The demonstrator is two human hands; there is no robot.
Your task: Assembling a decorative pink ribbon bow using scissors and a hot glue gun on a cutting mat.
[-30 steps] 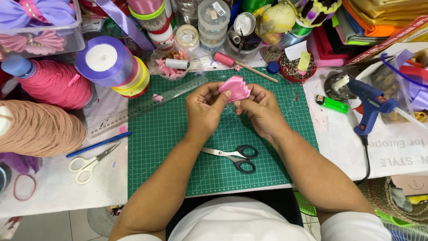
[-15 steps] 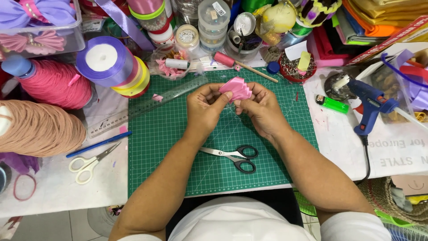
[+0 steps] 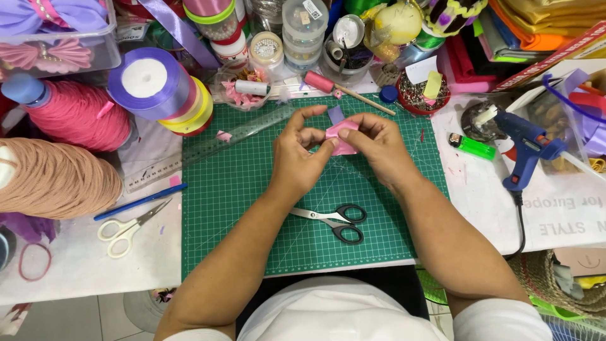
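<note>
Head view: left hand (image 3: 302, 156) & right hand (image 3: 377, 146) both pinched shut on a pink ribbon piece (image 3: 341, 136), held just above the far part of the green cutting mat (image 3: 240, 208). Black-handled scissors (image 3: 336, 220) lay near, w/ blue glue gun (image 3: 524, 146) at right.

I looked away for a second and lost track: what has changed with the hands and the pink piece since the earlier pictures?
Both hands stay on the pink ribbon piece. The left hand has raised its fingers, thumb now pressing the piece from below; the right hand has shifted its grip along the top edge, so the piece looks flatter. The black scissors, white scissors, glue gun and green mat lie as before.
</note>
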